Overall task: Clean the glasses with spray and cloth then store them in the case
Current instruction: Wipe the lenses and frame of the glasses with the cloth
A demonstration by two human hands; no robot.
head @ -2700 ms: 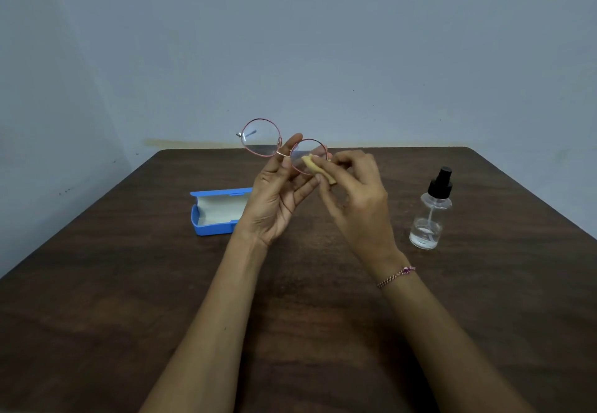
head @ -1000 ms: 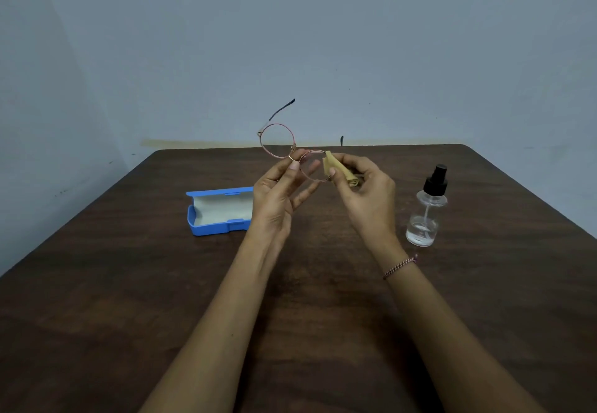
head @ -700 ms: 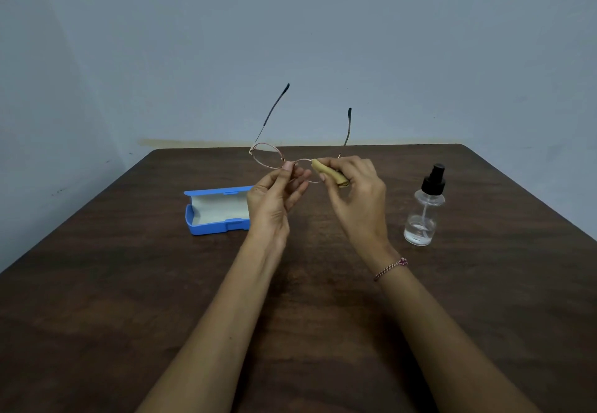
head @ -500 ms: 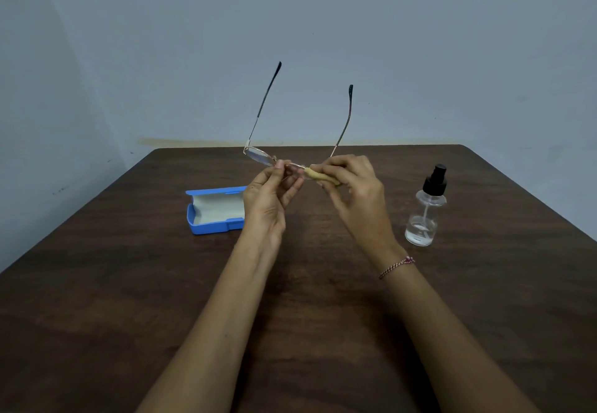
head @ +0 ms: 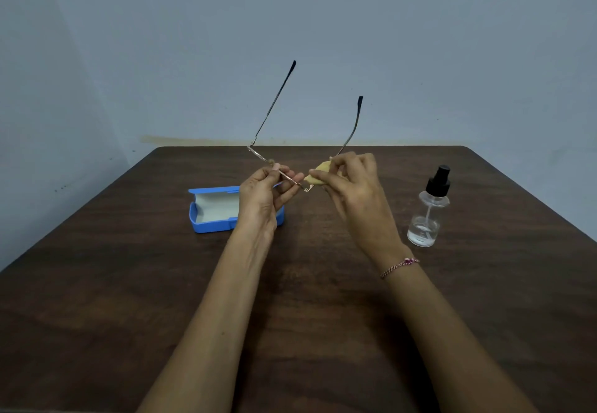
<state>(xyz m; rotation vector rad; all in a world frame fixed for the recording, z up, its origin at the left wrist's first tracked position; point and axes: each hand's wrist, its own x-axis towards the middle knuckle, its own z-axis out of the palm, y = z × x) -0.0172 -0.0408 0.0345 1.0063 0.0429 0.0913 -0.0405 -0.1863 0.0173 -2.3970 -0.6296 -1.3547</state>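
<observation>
Two bare hands meet above a dark wooden table (head: 129, 283) that fills the lower half of the view. Left hand (head: 261, 196): thumb and curled fingers pinch the rim of one lens of the glasses (head: 290, 178). Right hand (head: 355, 193): fingertips clamped together on a folded yellow cloth (head: 318, 170), which wraps the other lens. Blue case (head: 210, 215): lid open, pale lining showing, on the table at 9 o'clock from the hands and partly hidden behind the left wrist. Spray bottle (head: 426, 215): clear, black nozzle, upright at 3 o'clock, well apart from the right hand. The glasses are held in the air, front nearly edge-on, both temples unfolded towards 12 o'clock. A braided bracelet (head: 400, 265) circles the right wrist
</observation>
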